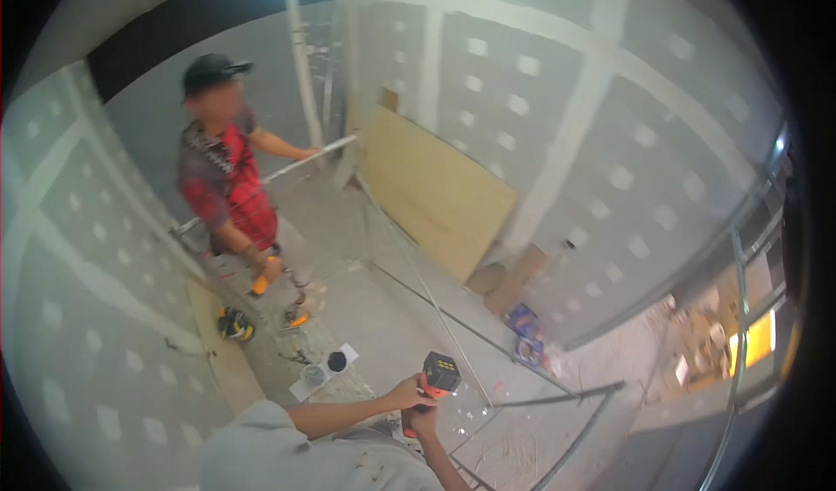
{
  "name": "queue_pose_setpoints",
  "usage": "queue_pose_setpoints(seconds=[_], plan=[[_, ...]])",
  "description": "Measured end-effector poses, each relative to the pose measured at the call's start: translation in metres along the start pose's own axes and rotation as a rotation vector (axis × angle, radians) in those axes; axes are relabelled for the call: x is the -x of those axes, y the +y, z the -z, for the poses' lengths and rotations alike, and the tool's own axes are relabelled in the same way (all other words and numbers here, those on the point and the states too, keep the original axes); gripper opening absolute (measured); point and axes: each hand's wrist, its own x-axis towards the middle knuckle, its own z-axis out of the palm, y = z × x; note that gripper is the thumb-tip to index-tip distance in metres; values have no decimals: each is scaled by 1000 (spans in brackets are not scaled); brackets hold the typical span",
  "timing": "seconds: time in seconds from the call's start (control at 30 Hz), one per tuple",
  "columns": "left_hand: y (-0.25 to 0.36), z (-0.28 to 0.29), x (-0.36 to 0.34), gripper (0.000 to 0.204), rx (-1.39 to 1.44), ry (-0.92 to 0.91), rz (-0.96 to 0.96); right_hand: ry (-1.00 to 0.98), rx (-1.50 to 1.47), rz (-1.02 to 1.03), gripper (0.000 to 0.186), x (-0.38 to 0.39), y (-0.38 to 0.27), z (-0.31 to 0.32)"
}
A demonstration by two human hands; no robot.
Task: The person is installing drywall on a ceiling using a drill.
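Observation:
Both my hands are closed on an orange-red cordless power tool (407, 423) with a black battery pack (441, 372) facing up. My left hand (407, 393) grips it just below and beside the battery. Slightly lower, my right hand (423, 420) is wrapped round the tool's body. Its working end is hidden, so the exact kind of tool cannot be told. To the left of my hands, a black round tub (337, 361) and a pale round tub (313, 375) stand on a narrow dusty board.
A co-worker (231, 169) at the left holds a yellow tool (260, 285) and touches a white rail (313, 158). Yellow-black tools (235, 324) lie nearby. A plywood sheet (435, 195) leans on the plasterboard wall (566, 64). Metal scaffold bars (557, 397) run at the right; blue packages (522, 321) sit beyond.

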Motion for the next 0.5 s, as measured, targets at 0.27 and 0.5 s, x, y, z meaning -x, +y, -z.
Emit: queue_pose_setpoints(seconds=[0.27, 0.5], plan=[[-20, 23, -13, 48, -3, 140, 73, -561, -85, -338, 99, -16, 11, 19], [-176, 62, 19, 45, 41, 227, 211, -415, 282, -403, 100, 39, 29, 153]])
